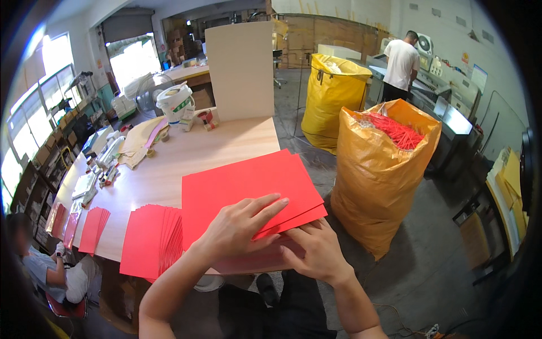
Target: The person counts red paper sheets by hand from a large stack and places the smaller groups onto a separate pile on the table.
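Observation:
A stack of large red paper sheets (243,181) lies at the table's near right edge, its upper sheets fanned slightly askew. My left hand (240,223) rests on top of it, fingers stretched flat and the thumb by the near edge. At the stack's near right corner is my right hand (319,248), its fingers bent and gripping the edge of the sheets. Its fingertips are partly hidden beneath the upper sheets. Left of the stack, a fanned pile of red sheets (144,237) and a smaller red pile (93,229) lie on the wooden table (169,169).
An orange sack (375,186) of red paper strips stands right of the table, a yellow sack (333,104) behind it. A white bucket (178,107) and upright board (240,73) stand farther back. One person (401,65) stands at a machine; another (51,271) sits at left.

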The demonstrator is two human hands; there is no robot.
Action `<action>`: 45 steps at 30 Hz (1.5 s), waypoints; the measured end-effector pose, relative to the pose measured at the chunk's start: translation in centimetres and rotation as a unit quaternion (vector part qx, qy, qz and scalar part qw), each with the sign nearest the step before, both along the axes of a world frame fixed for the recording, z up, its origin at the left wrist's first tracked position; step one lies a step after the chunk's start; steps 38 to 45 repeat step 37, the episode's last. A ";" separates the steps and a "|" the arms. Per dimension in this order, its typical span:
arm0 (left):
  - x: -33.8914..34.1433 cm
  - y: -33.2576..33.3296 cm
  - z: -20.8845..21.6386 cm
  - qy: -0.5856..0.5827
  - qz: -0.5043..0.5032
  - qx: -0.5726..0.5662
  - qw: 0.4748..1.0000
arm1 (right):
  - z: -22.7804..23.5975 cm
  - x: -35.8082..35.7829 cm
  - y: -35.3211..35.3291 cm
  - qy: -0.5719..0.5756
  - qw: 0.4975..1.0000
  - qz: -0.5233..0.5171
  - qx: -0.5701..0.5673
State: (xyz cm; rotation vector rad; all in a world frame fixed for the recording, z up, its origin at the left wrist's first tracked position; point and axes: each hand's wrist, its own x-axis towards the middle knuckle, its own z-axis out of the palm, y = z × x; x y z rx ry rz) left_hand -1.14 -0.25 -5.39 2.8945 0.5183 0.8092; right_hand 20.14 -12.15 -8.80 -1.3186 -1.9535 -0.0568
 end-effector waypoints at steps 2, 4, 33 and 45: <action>0.3 0.5 -0.2 -0.008 0.011 0.008 1.000 | 0.1 0.1 0.2 0.013 1.000 0.001 -0.004; 0.4 0.4 -0.4 -0.013 0.022 0.009 1.000 | 0.1 0.1 0.3 0.030 0.999 0.008 -0.011; 0.3 0.9 -0.1 -0.076 -0.008 -0.060 0.995 | 3.0 0.7 3.5 0.509 0.853 -0.009 -0.115; 0.1 0.7 0.5 -0.049 -0.008 -0.041 0.998 | 3.1 1.2 3.4 0.613 0.766 0.047 -0.186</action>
